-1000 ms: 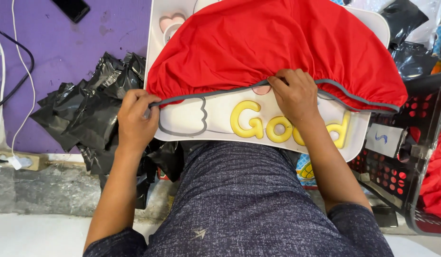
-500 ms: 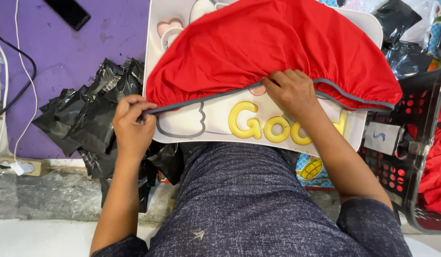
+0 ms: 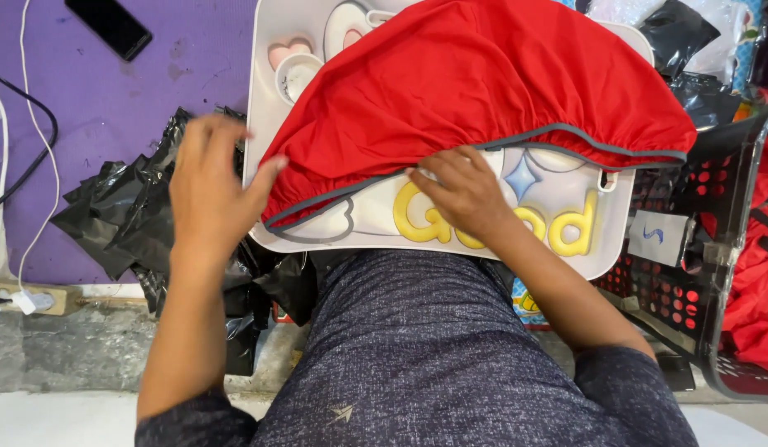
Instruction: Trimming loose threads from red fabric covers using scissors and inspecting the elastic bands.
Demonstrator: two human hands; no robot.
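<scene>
A red garment [image 3: 483,91] with a grey-trimmed hem lies spread over a white lap tray [image 3: 363,219] that has yellow raised letters and heart-shaped cups. My left hand [image 3: 210,186] hovers flat with fingers apart at the garment's left corner, fingertips touching the fabric edge. My right hand [image 3: 458,194] rests on the tray just under the grey hem, fingers pressing at the hem's middle; whether it pinches the fabric is hidden.
Crumpled black plastic bags [image 3: 127,215] lie left of the tray on a purple mat [image 3: 110,99]. A black phone [image 3: 109,26] and white cables [image 3: 36,132] sit at upper left. A black basket [image 3: 698,248] holding red cloth [image 3: 756,290] stands at right.
My left hand let go of the grey hem, opened, and lifted toward the garment's left corner. My right hand slid left along the hem. The view shifted closer.
</scene>
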